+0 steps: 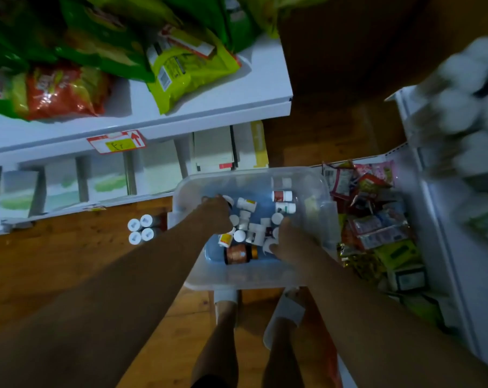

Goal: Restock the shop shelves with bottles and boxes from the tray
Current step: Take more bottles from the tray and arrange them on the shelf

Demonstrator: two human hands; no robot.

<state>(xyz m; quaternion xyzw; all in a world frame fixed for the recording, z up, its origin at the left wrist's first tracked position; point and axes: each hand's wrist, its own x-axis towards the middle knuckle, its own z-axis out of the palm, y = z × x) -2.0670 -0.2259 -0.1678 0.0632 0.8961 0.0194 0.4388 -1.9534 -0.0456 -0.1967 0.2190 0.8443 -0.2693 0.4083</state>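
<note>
Feet: two white slippers stand on the wooden floor, nearest to us, just at the tray's near edge.
Tray: we see a clear plastic tray just beyond the feet, between the left and right shelves; we cannot tell what it rests on.
Task bottles: a heap of small white bottles lies in the middle of the tray, and a brown bottle lies on its side at the near end.
Right hand: the right hand is in the tray's right part, resting on the white heap; its fingers are hidden, so we cannot tell whether they grip anything.
Left hand: the left hand is at the tray's far left, fingers curled round a white-capped bottle.
Floor group: four upright bottles stand packed in a square, left of the tray.
Lower left shelf: we see pale boxes standing in a row.
Upper left shelf: green and orange snack bags lie on it, with a price label on its front edge.
Right shelf: coloured snack packets are piled beside the tray; farther right we see only blurred white shapes.
</note>
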